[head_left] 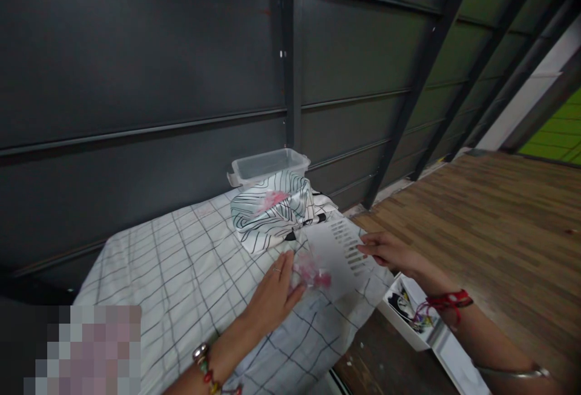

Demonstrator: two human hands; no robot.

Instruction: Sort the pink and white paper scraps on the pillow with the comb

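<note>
My left hand (273, 293) reaches over the checked cloth with fingers stretched and thumb apart, at the left side of small pink things (313, 271) in what looks like clear plastic. Whether it touches them is hard to tell. These lie against a white slotted panel (333, 256), perhaps the side of a basket. At the panel's right edge, my right hand (388, 253) has its fingers closed on the rim; the thumb is partly hidden. Behind sits a bundle of white cloth with black wavy lines (254, 235), more pink items (273, 199) lying on it.
A clear plastic bin (267, 168) stands at the back against the dark metal wall (181, 68). Below my right forearm is an open white box (406, 328) with cables and small items. The table's checked cloth (177, 274) hangs over its edge. Wooden floor (476, 231) lies to the right.
</note>
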